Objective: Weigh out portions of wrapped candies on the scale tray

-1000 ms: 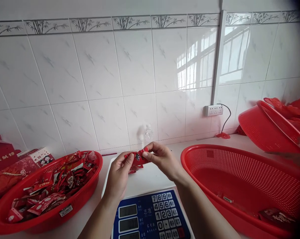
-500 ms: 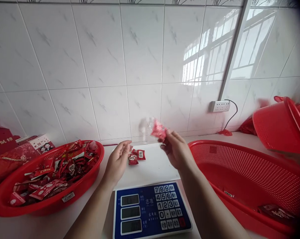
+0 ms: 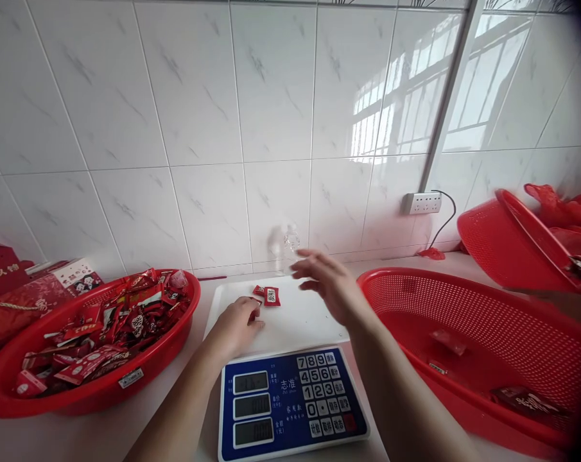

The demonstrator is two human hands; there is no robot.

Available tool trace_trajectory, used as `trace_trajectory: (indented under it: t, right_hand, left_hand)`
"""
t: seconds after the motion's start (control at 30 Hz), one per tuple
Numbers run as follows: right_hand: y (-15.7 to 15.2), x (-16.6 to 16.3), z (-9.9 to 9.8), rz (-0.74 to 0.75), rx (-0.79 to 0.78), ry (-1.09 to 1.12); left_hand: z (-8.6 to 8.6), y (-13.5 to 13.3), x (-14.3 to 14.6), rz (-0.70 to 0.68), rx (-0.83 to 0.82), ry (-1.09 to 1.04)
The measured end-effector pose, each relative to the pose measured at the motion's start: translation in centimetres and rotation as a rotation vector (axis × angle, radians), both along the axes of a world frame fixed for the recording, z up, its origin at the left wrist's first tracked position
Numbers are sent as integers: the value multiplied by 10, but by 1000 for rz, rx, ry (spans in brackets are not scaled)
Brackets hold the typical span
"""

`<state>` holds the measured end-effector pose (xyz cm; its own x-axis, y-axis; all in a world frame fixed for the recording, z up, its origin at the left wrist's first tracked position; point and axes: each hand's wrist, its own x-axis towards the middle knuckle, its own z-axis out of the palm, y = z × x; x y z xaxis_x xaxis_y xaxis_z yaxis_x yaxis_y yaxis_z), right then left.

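A pale white countertop (image 3: 97,433) runs along the tiled wall. At 6 o'clock sits a white electronic scale with a blue keypad panel (image 3: 290,401). At 9 o'clock lies an oval red plastic basket (image 3: 83,398) full of red wrapped sweets. At 3 o'clock rests a large perforated red plastic basket (image 3: 468,308), with another tilted red perforated basket (image 3: 506,240) at 2 o'clock. Red printed cartons (image 3: 11,301) stand at 10 o'clock.

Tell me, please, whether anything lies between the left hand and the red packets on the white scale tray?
Nothing visible does. The left hand rests on the scale tray, its fingers right at the red packets, with only bare tray between. The right hand hovers to the side, open.
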<state>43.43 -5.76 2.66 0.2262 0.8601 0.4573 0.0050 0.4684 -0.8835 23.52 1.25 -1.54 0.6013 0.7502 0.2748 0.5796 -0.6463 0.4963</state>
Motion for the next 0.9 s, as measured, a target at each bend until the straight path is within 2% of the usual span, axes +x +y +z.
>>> trace_trajectory:
  t: [0.07,0.13,0.2,0.27,0.4,0.57,0.73,0.83,0.9]
  right_hand:
    - [9,-18,-14,-74,-117,-531]
    - [15,-29,-27,-79,-233,-951]
    - [18,-33,-34,-17,-327,-1170]
    - [17,-33,-34,19,-343,-1244]
    - [9,-28,-23,-125,-363,-1268]
    - [5,-27,-22,-205,-402,-1234]
    - [12,-22,-26,-320,-347,-1119]
    - [15,-19,-21,-318,-267,-790]
    - [12,-19,-15,-156,-230,-440]
  left_hand:
    - [3,-1,-1,43,18,19]
    - [6,-2,-2,70,27,25]
    - [10,-3,-3,113,17,18]
    - [13,-4,-3,163,-11,-35]
    - [19,-7,-3,168,-146,-265]
    - [24,-10,-2,38,-430,-563]
    - [26,-12,-3,-83,-588,-758]
    - [28,-14,-2,-160,-657,-835]
    - [29,-15,-1,-191,-683,-862]
